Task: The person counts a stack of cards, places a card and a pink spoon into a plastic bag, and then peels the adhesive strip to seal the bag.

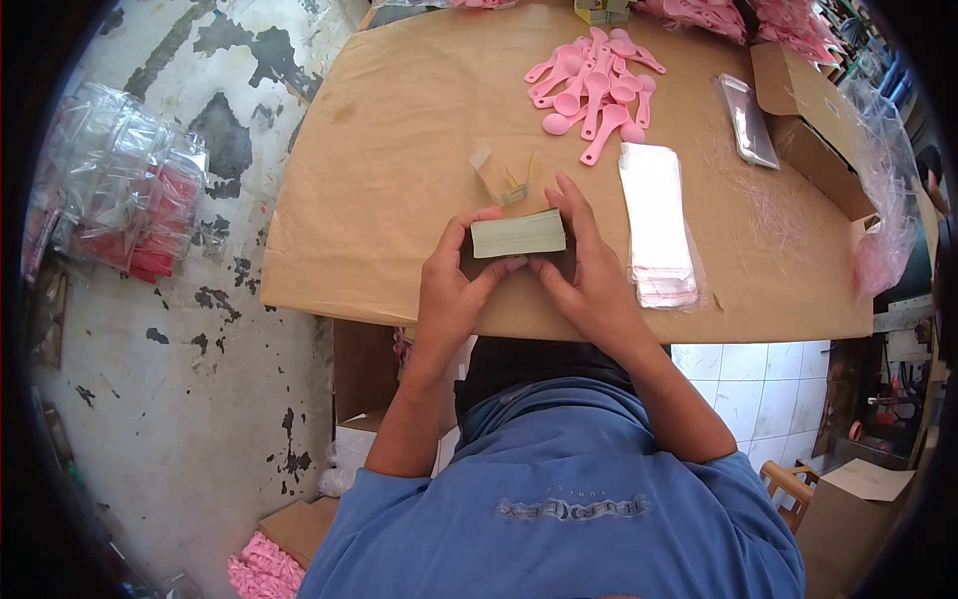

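1. Nearest to the camera is the blue shirt (569, 489) of the person, with letters across it.
2. The left hand (457, 280) is closed on one end of a thick pale stack (517, 236), with the thumb along its lower side.
3. The right hand (589, 275) is closed on the other end, and its thumb comes near to the left thumb.
4. The stack is held between the two hands, above the near part of the brown table (369, 210).
5. Just beyond the stack, a small folded piece (502, 182) stands on the table.
6. To the right of the hands lie white sleeves (656, 215), in a long pile.
7. Farther away is a heap of pink spoons (597, 88), and right of it, a clear packet (748, 122) beside an open carton (813, 135).
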### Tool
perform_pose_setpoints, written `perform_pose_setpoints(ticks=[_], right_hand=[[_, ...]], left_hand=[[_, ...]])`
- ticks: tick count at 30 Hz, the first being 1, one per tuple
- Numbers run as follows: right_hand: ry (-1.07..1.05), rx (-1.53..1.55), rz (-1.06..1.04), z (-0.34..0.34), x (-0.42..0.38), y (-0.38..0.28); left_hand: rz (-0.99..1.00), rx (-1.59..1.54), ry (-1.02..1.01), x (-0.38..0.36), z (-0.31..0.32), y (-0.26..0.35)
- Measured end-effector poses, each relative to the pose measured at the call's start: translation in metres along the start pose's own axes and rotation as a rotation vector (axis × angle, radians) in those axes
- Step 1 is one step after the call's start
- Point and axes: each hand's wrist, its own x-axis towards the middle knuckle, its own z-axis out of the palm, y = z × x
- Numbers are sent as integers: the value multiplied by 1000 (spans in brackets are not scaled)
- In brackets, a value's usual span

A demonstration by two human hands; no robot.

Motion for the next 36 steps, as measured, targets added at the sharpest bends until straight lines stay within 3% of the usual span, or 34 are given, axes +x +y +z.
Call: perform_pose_setpoints(ticks=[3,9,12,15,19,20,23,26,29,31,35,36], right_hand=[[-49,-9,76,-4,0,0],[39,328,33,11,5,1],[68,320,41,17,-5,-22],[61,130,-91,19,-35,-34],[-358,79,-42,10,-73,-57],[-245,-70,-152,1,-63,-55],[130,176,-86,-14,-15,-33],[50,232,-67,-15,20,-20],[54,241,-150,17,-6,-30],[-119,150,-162,11,-37,-50],[-352,32,-199,-12,-47,-56],[-240,100,-204,-12,-39,-41]], left_hand=[[5,-1,62,-3,3,-6],[183,-24,212,-2,10,0],[290,16,277,3,11,5],[300,-25,314,8,3,8],[252,-60,334,14,-17,7],[267,-93,314,14,-18,7],[238,-188,257,6,-7,14],[239,-152,203,1,8,18],[256,-141,248,7,3,12],[234,-267,292,9,-8,13],[228,-206,325,13,-24,2],[217,-236,289,11,-24,0]])
